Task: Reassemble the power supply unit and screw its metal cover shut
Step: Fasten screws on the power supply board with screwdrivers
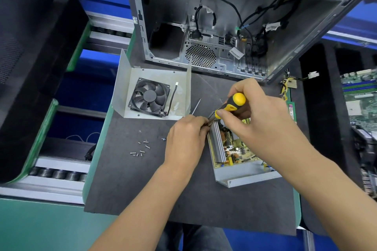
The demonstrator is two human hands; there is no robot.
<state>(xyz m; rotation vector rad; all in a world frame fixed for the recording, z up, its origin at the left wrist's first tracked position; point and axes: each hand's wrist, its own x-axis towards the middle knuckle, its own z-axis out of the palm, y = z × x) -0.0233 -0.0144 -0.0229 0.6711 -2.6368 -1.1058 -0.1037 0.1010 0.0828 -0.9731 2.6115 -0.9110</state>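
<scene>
The right hand (pixel 253 116) grips a yellow-and-black screwdriver (pixel 232 105), tip down on the open power supply (pixel 234 149) at about 4 o'clock on the dark desk (pixel 142 179). The left hand (pixel 186 138) pinches at the supply's far left corner, beside the tip. The metal cover (pixel 181 87) with its fan (pixel 150 97) lies at 11 o'clock; loose screws (pixel 141 149) sit at 9 o'clock.

Right hand (pixel 247 116) curled round screwdriver handle (pixel 234 104); left hand (pixel 184 138) beside it, fingers curled, pinching.
</scene>
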